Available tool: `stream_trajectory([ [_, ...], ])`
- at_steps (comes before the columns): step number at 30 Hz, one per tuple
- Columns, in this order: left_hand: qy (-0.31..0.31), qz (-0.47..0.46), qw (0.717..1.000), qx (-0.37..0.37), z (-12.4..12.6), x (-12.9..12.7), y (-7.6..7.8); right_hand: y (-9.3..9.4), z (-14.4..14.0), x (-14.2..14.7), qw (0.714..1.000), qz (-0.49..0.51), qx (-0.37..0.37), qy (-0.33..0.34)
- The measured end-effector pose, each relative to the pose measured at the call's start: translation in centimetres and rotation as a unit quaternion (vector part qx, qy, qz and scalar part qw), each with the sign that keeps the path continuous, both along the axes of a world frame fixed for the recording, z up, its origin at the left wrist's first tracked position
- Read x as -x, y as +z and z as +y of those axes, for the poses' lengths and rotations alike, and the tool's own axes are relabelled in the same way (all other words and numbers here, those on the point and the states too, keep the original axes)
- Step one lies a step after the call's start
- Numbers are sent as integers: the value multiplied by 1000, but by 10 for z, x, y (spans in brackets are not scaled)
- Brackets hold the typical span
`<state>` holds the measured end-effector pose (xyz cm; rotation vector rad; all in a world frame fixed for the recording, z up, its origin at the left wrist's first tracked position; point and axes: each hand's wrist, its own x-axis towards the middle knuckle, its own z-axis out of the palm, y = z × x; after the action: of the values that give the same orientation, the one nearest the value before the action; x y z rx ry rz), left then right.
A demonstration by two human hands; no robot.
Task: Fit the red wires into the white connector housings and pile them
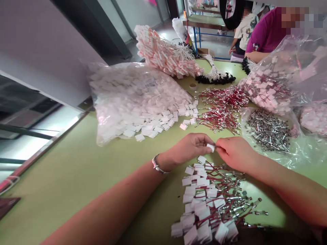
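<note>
Fingers of the left hand [190, 147] and right hand [233, 153] pinch one small white housing [211, 147] between them at the desk's [63, 170] centre, directly above the finished pile [212, 200] at six o'clock, presumably so assembled pieces drop close by.

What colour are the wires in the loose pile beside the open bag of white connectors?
Red wires with silvery metal ends, clearest in the head view.

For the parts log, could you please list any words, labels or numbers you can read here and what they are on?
None can be read.
White tags in the clear bag: blank or too blurred.
Shirt print on a person behind the table: a picture, no readable words.
</note>
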<state>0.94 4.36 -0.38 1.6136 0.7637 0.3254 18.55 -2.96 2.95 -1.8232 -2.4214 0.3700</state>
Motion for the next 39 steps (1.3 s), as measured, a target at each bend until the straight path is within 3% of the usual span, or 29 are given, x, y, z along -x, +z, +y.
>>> stream_trajectory([
  [2,-79,47,993,-77,1,1,4,19,1,-11,997,26,60,32],
  [4,-155,68,972,-161,0,2,8,35,6,-31,995,31,88,22],
  [6,-218,49,949,-220,-2,4,14,41,16,-59,996,-31,61,-50],
  [9,-284,23,927,-243,-3,7,22,31,34,-101,974,-160,40,-155],
  [11,-256,42,927,-271,2,10,25,17,45,-118,970,-181,69,-147],
  [13,-159,95,926,-330,14,11,26,3,52,-125,970,-191,79,-125],
  [16,-19,155,891,-427,35,5,24,-9,57,-125,972,-199,75,-102],
  [19,-15,149,867,-475,45,-16,17,-12,57,-124,976,-188,75,-79],
  [25,5,174,840,-514,38,-60,-4,-12,51,-127,981,-173,62,-61],
  [31,31,189,845,-499,40,-64,-14,-9,54,-123,979,-174,76,-73],
  [36,46,111,860,-497,38,-58,-10,8,50,-123,984,-138,-17,-115],
  [39,106,42,893,-436,35,-51,1,22,39,-117,985,-52,-65,-151],
])
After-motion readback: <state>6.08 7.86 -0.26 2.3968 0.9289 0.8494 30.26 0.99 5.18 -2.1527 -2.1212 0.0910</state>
